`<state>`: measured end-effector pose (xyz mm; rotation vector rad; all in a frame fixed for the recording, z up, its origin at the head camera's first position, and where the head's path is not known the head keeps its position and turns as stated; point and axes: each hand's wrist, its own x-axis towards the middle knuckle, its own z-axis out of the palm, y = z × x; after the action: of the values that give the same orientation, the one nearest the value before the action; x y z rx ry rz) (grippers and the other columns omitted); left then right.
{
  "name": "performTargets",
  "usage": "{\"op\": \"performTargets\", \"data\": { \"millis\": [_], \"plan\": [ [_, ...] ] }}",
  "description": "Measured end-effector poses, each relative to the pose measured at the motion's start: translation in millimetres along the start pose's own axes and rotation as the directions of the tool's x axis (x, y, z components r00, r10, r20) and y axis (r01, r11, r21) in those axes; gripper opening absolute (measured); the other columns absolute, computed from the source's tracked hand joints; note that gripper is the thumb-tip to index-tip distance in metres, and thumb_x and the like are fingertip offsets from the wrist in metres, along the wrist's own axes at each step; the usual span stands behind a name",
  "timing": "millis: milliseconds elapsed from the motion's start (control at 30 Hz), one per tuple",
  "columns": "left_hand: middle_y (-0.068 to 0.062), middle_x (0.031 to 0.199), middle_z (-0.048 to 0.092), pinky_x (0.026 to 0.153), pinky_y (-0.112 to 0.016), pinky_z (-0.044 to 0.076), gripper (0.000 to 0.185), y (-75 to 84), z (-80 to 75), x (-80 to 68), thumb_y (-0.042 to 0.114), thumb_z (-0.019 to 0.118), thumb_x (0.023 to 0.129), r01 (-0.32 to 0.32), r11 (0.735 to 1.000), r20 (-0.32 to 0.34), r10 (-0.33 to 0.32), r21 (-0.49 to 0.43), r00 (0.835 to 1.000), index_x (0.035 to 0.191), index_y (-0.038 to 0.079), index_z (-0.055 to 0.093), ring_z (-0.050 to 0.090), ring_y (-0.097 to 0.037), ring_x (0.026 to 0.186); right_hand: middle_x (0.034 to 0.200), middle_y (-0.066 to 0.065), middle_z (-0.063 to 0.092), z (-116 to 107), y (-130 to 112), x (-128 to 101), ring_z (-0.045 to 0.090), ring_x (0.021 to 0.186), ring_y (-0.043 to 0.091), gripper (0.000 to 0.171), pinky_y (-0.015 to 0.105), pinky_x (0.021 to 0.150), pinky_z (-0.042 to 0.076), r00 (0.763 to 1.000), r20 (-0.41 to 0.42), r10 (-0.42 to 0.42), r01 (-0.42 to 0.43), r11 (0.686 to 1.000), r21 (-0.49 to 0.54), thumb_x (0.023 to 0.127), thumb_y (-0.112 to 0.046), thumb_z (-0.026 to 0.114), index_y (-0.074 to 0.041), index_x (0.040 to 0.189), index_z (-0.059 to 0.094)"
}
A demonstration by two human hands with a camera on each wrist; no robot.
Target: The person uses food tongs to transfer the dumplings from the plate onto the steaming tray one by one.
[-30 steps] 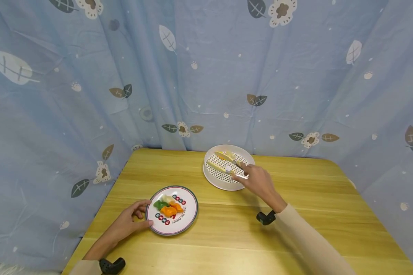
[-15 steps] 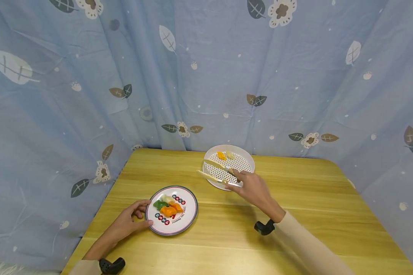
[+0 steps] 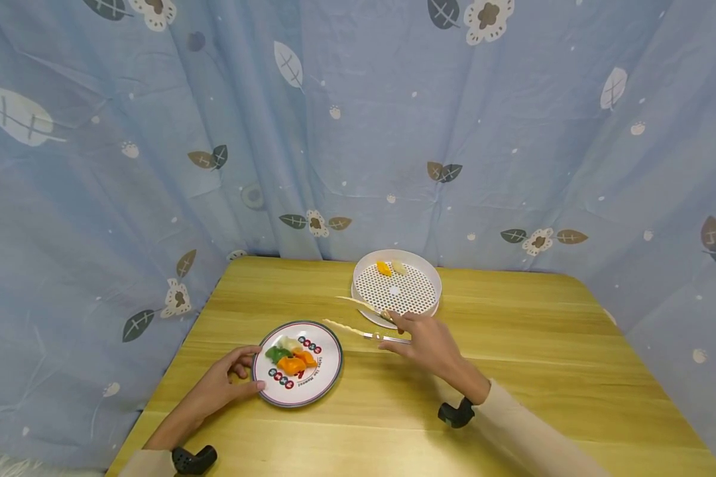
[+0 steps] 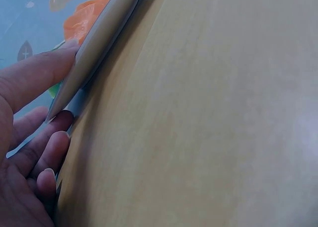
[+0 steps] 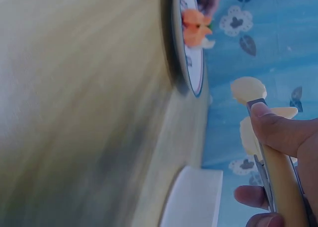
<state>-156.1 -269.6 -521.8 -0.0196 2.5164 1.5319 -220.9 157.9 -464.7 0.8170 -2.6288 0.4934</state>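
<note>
My left hand holds the near-left rim of a white plate, thumb on top in the left wrist view and the other fingers low beside the edge. On that plate lie orange dumplings, a green dumpling and a whitish dumpling. My right hand grips metal tongs with cream-coloured tips. The tongs are spread, nothing showing between their tips, and point left over the table between plate and steamer. In the right wrist view, the thumb presses one arm of the tongs.
Behind the tongs stands a round white steamer tray with a perforated base. A yellow dumpling and a cream dumpling lie at its far side. A blue patterned curtain hangs beyond the wooden table.
My right hand has drawn the tongs from over the steamer tray toward me and left, nearer the plate, uncovering the two dumplings in the tray. The left hand and plate stay put.
</note>
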Motion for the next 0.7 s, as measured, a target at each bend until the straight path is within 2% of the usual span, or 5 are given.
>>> {"op": "performTargets", "data": {
  "millis": [233,500,700],
  "plan": [
    [-0.012,0.119,0.053,0.075,-0.033,0.039,0.078,0.5,0.2,-1.5,0.027,0.089,0.082,-0.007,1.000,0.010,0.007,-0.020,1.000,0.148,0.011,0.050,0.045,-0.026,0.099,0.085,-0.007,0.066,4.7,-11.5,-9.6,0.044,0.059,0.003,0.062,0.023,0.053,0.039,0.998,0.023,-0.052,0.051,0.998,0.025,0.082,-0.057,0.080,-0.018,0.130,0.073],
    [-0.011,0.119,0.054,0.077,-0.032,0.038,0.076,-3.1,-0.5,1.3,0.028,0.088,0.083,-0.020,1.000,0.013,0.020,-0.025,1.000,0.148,0.013,0.051,0.046,-0.026,0.100,0.083,-0.008,0.067,8.4,-22.2,-20.3,0.048,0.060,0.002,0.060,0.021,0.053,0.039,0.992,0.026,-0.125,0.124,0.992,0.037,0.082,-0.058,0.079,-0.021,0.128,0.074],
    [-0.011,0.119,0.054,0.077,-0.031,0.038,0.075,-3.1,-1.3,1.2,0.029,0.088,0.084,-0.028,0.999,0.018,0.029,-0.023,0.999,0.147,0.013,0.051,0.046,-0.025,0.099,0.083,-0.011,0.068,13.2,-25.4,-27.6,0.046,0.059,0.000,0.059,0.022,0.056,0.041,0.990,0.047,-0.131,0.129,0.991,0.030,0.082,-0.059,0.079,-0.023,0.130,0.074]
  ]
}}
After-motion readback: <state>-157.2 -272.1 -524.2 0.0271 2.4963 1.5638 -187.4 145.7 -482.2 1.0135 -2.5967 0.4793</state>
